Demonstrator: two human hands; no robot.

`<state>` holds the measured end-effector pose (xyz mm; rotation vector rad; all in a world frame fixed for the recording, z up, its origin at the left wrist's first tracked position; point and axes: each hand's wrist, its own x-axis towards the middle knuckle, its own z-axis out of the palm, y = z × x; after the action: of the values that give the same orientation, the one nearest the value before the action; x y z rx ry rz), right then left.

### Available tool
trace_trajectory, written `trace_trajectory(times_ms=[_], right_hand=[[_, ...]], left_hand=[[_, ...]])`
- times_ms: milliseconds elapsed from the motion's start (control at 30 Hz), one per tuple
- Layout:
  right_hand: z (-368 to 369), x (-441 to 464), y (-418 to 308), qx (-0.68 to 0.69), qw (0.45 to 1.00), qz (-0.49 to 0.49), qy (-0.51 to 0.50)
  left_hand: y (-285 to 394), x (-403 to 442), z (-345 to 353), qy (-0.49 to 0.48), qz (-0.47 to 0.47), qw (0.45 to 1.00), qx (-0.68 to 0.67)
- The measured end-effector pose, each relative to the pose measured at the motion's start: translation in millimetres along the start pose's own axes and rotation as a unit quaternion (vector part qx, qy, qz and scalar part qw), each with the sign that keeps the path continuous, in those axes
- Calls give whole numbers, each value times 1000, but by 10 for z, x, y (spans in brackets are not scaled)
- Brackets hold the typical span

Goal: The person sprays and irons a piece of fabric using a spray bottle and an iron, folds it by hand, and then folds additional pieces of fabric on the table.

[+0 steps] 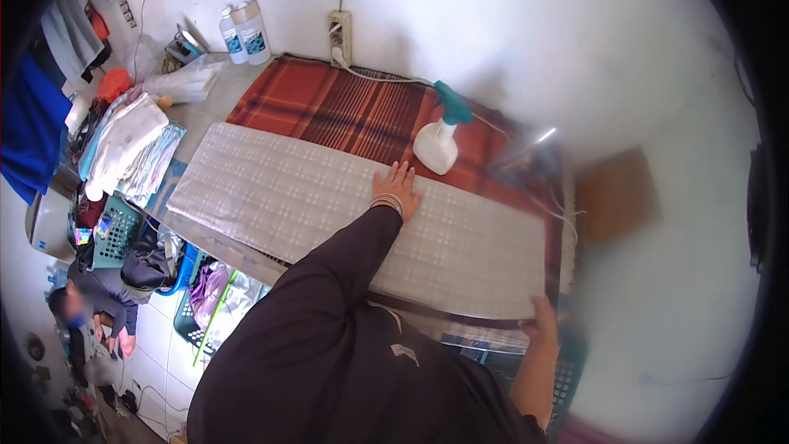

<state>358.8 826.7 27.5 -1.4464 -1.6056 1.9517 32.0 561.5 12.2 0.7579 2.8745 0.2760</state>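
Note:
A long folded beige checked cloth [279,181] lies across the table on a red plaid cover [329,103]. My left hand [397,189] rests flat on the middle of the cloth near its far edge, fingers spread, with bracelets at the wrist. At the cloth's near right corner is my right hand [540,322], its fingers closed on the edge. Just beyond my left hand stands a white spray bottle [436,146] with a green nozzle. An iron [526,152], blurred, is at the far right of the red cover.
White bottles [245,34] and a socket strip [339,37] with a cable are by the wall. Folded clothes [136,144] are stacked at the left. Baskets [193,312] stand below the table. Another person [107,292] sits low at the far left.

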Motion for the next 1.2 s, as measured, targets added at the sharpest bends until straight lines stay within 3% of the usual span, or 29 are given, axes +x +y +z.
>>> trace_trajectory(times_ms=[33,67,133,267,300,333,400,433,500,567,633,667,733,800,833,867,900,967,1000,1067,1133,1200], right_hand=[[33,-11,-88,117,990,77,-6],[148,-147,-252,114,990,78,-8],[434,-545,-662,232,971,36,-33],[841,-876,-1094,216,976,-19,-35],[1005,-1002,-1178,153,976,-107,-109],[1215,-1123,-1263,117,971,-148,-148],[1687,-1378,-1411,104,948,-197,-227],[1967,-1500,-1438,125,933,-202,-271],[2560,-1718,-1438,87,934,-204,-279],[3137,-1879,-1352,52,929,-187,-316],[3792,-1938,-1123,-14,928,-154,-338],[4108,-1963,-961,-80,932,-142,-324],[4701,-1424,-104,-200,858,-329,-339],[4888,-1776,-22,-275,852,-85,-437],[4880,-1802,71,-273,854,-86,-434],[4828,-1770,208,-333,825,-178,-422],[4759,-1719,323,-390,785,-265,-402],[4487,-1486,461,-379,794,-323,-349],[4320,-1497,386,-381,805,-357,-283],[3978,-1428,261,-396,802,-420,-153],[3686,-1327,173,-425,762,-489,-28],[3456,-1122,234,-467,735,-492,21]], left_hand=[[26,-51,27,-1,0,1000,8],[53,-112,46,-2,0,1000,15],[159,-474,33,-50,58,997,5],[153,-1433,175,-108,293,949,-40],[18,-1578,99,-114,364,921,-79],[-165,-1573,55,-114,363,921,-79],[-582,-1559,-21,-262,374,836,-303],[-849,-1584,-67,-223,300,848,-375],[-1437,-1403,-178,-225,160,819,-504],[-2012,-1299,-498,-133,69,782,-605],[-2585,-1127,-557,-176,46,762,-621],[-2729,-1075,-739,-228,-124,647,-717],[-2964,-1009,-767,-238,-201,605,-733],[-2996,-975,-687,-224,-228,611,-724],[-3028,-958,-647,-211,-259,616,-714],[-3181,-846,-419,-214,-257,618,-712],[-3369,-669,-63,-148,-63,840,-519],[-3073,-905,-354,-71,-110,821,-556],[-3060,-933,-352,-78,-105,820,-558],[-3049,-941,-370,-62,-65,931,-355],[-3024,-1022,-365,-39,-54,938,-339],[-3018,-1069,-426,-15,-48,946,-319]])
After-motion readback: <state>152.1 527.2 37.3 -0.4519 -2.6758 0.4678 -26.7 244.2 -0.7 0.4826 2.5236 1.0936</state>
